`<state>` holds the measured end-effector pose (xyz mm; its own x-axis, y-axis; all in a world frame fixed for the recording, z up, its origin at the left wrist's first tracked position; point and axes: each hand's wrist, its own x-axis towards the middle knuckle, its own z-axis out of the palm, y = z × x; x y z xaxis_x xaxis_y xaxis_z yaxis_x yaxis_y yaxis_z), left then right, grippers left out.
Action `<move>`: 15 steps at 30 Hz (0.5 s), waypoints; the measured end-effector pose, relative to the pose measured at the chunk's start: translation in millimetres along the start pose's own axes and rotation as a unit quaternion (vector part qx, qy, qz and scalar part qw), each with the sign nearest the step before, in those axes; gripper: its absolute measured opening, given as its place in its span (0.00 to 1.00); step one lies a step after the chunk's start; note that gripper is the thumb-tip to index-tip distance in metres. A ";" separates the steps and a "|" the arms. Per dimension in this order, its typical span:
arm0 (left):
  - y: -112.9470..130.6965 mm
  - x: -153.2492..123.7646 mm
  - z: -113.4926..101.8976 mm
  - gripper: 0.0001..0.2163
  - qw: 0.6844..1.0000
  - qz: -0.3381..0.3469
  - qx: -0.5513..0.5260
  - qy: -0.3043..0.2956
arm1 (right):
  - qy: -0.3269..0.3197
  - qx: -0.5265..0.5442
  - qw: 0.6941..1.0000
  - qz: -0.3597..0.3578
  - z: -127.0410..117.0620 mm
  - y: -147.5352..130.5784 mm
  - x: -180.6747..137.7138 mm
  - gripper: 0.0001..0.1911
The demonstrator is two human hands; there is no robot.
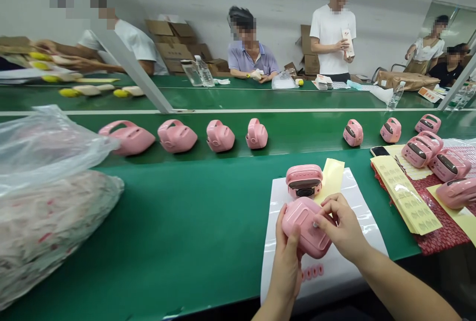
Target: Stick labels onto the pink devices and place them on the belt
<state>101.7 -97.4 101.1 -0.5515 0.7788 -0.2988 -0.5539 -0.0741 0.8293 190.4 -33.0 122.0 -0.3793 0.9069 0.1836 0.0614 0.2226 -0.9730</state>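
Observation:
My left hand (285, 254) is wrapped round a pink plastic device (303, 219) with rounded corners, its flat ribbed face turned up. Against that face my right hand (342, 229) pinches a small whitish piece (315, 224), too small to name. Just behind stands another pink device (304, 177) with a handle and a dark window. A white sheet (273, 241) lies under both, with a yellow paper slip (332, 175) at its back. Several small pink pieces (315, 271) sit in a row by my left wrist.
Pink handled devices (177, 136) stand along the green belt (305, 130). At right, sticker sheets (405, 194) and more devices (449, 164) lie on red bubble wrap (433, 207). A stuffed plastic bag (55, 222) fills the left. Co-workers (253, 58) are across the bench.

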 end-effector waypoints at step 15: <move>-0.6 2.6 -1.2 0.35 1.000 -0.015 -0.021 0.018 | 0.037 -0.047 0.992 -0.109 4.6 6.2 -5.6 0.07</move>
<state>99.8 -96.1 99.3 -0.5552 0.7588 -0.3404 -0.5963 -0.0779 0.7990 188.7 -38.4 114.3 -0.3253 0.8561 0.4017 0.0724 0.4460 -0.8921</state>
